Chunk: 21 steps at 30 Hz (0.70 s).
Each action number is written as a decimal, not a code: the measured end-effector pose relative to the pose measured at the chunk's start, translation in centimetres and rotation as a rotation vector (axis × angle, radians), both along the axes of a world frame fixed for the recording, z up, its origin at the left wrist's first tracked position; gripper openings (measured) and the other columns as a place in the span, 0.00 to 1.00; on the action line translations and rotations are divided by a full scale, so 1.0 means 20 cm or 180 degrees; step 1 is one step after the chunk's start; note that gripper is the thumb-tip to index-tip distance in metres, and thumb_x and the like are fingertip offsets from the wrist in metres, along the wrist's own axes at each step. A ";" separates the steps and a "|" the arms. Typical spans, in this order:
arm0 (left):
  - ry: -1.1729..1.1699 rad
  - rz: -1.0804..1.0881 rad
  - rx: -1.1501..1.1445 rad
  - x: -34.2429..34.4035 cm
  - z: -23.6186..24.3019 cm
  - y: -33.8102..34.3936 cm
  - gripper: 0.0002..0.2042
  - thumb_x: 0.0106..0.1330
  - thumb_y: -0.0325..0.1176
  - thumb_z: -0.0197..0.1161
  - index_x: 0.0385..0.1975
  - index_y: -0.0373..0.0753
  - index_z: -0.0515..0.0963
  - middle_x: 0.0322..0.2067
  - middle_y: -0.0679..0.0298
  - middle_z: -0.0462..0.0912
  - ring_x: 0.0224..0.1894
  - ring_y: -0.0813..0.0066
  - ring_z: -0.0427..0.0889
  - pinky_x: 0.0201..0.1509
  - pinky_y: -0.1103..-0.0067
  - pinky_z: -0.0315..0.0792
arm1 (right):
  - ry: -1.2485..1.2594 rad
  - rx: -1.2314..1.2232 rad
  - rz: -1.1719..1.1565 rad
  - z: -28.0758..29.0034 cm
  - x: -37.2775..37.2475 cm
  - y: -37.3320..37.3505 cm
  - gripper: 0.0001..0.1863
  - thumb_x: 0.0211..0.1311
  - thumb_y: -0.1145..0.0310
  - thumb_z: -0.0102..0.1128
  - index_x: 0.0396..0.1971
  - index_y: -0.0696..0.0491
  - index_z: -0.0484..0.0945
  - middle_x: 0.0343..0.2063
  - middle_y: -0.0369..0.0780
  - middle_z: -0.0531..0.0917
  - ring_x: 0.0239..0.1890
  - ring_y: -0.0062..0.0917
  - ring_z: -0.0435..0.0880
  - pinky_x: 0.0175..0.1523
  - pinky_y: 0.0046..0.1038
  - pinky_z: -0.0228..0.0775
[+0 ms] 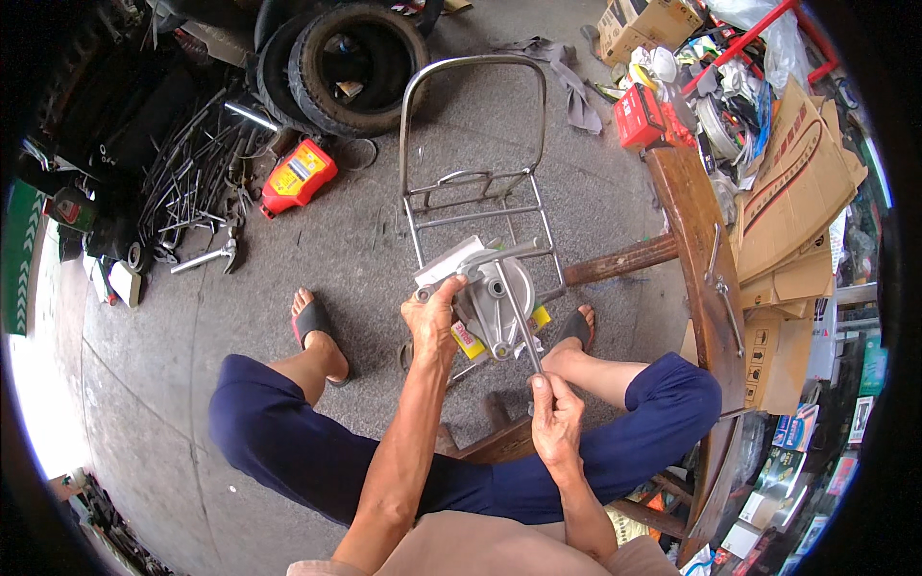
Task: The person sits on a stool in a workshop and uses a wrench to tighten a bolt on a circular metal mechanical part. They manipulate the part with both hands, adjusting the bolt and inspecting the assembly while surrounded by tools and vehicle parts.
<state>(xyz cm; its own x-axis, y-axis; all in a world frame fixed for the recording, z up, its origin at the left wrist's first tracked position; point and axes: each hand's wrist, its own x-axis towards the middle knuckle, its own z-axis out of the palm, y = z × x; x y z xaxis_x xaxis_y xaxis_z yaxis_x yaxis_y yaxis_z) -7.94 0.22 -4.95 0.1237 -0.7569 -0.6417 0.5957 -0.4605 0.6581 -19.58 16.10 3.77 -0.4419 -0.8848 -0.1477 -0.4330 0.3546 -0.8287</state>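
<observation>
Right of centre in the frame, here's the grey metal part (477,305) between the legs, and the left hand (434,312) has hold of its left side, thumb on top, other fingers mostly hidden, forearm slanting up from the lower edge. Lower down, the right hand (557,420) is closed round a slim metal rod (520,322) (thumb along it), and the rod's long axis points up and slightly left, across the part, toward the metal rack (475,218).

Metal rack (477,217) blocks beyond the casting (488,309); leftward floor (182,346) is open.
</observation>
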 end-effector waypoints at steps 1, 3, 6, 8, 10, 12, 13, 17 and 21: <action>0.0002 0.0007 0.0012 0.00 0.01 0.01 0.10 0.49 0.22 0.72 0.32 0.33 0.82 0.28 0.64 0.84 0.26 0.76 0.81 0.30 0.77 0.77 | -0.0063 0.0004 0.0047 -0.02 -0.01 0.00 0.15 0.73 0.63 0.53 0.36 0.61 0.79 0.15 0.38 0.70 0.18 0.17 0.64 0.24 0.27 0.60; -0.0029 0.0017 0.0028 0.01 0.01 0.01 0.10 0.48 0.23 0.72 0.31 0.32 0.82 0.27 0.64 0.84 0.25 0.77 0.80 0.29 0.77 0.76 | -0.0029 -0.0074 0.0042 0.01 -0.01 -0.01 0.15 0.74 0.63 0.53 0.36 0.61 0.79 0.15 0.38 0.70 0.19 0.17 0.64 0.24 0.26 0.60; -0.0104 0.0022 0.0070 0.01 -0.01 0.01 0.10 0.48 0.23 0.72 0.31 0.32 0.82 0.26 0.66 0.82 0.23 0.78 0.78 0.27 0.78 0.74 | -0.0004 -0.0285 0.0000 0.03 0.00 -0.03 0.16 0.74 0.62 0.53 0.36 0.62 0.79 0.15 0.37 0.70 0.19 0.16 0.64 0.24 0.26 0.60; -0.0122 0.0018 0.0139 0.01 0.01 0.01 0.10 0.47 0.24 0.71 0.31 0.32 0.82 0.25 0.67 0.81 0.22 0.79 0.77 0.26 0.78 0.73 | -0.0002 -0.0340 -0.0040 0.02 0.00 -0.02 0.16 0.74 0.62 0.53 0.36 0.62 0.79 0.15 0.37 0.69 0.20 0.16 0.64 0.25 0.26 0.61; -0.0144 0.0028 0.0199 0.01 -0.02 0.00 0.10 0.48 0.24 0.71 0.31 0.31 0.81 0.25 0.67 0.81 0.22 0.78 0.77 0.25 0.78 0.72 | 0.0005 -0.0326 -0.0062 0.00 -0.01 -0.03 0.16 0.74 0.62 0.53 0.36 0.62 0.79 0.15 0.37 0.69 0.20 0.16 0.64 0.25 0.27 0.61; -0.0133 0.0069 0.0207 0.01 -0.02 0.00 0.11 0.47 0.24 0.71 0.31 0.31 0.81 0.25 0.66 0.81 0.22 0.78 0.77 0.26 0.78 0.72 | -0.0024 -0.0151 -0.0083 -0.01 -0.02 -0.03 0.17 0.73 0.61 0.53 0.35 0.62 0.79 0.15 0.37 0.69 0.21 0.16 0.64 0.26 0.27 0.61; -0.0110 0.0105 0.0185 0.00 0.01 0.00 0.11 0.47 0.24 0.71 0.31 0.31 0.81 0.25 0.66 0.81 0.23 0.77 0.77 0.27 0.77 0.73 | -0.0050 -0.0055 -0.0092 -0.03 -0.02 -0.02 0.17 0.73 0.61 0.53 0.35 0.62 0.79 0.15 0.37 0.69 0.21 0.16 0.64 0.26 0.27 0.61; -0.0201 0.0195 0.0088 0.00 -0.02 0.01 0.12 0.47 0.24 0.71 0.32 0.30 0.82 0.27 0.64 0.82 0.26 0.74 0.78 0.32 0.74 0.74 | -0.0266 0.0381 -0.0042 -0.02 -0.03 0.01 0.18 0.73 0.59 0.54 0.36 0.62 0.79 0.16 0.36 0.70 0.22 0.15 0.64 0.27 0.27 0.62; -0.0461 0.0153 0.0038 0.00 -0.01 0.01 0.10 0.46 0.29 0.73 0.26 0.35 0.80 0.22 0.70 0.75 0.20 0.79 0.73 0.18 0.76 0.70 | -0.0470 0.0353 -0.0057 -0.03 -0.04 0.02 0.18 0.73 0.59 0.54 0.37 0.62 0.80 0.17 0.33 0.71 0.23 0.14 0.64 0.27 0.25 0.61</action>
<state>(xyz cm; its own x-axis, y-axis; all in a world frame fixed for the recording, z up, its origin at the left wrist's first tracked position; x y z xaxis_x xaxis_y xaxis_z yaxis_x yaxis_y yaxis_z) -7.97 0.51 -5.22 0.2515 -0.7404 -0.6233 0.5164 -0.4421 0.7334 -20.36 16.48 3.18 -0.4236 -0.8518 -0.3083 -0.3024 0.4538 -0.8382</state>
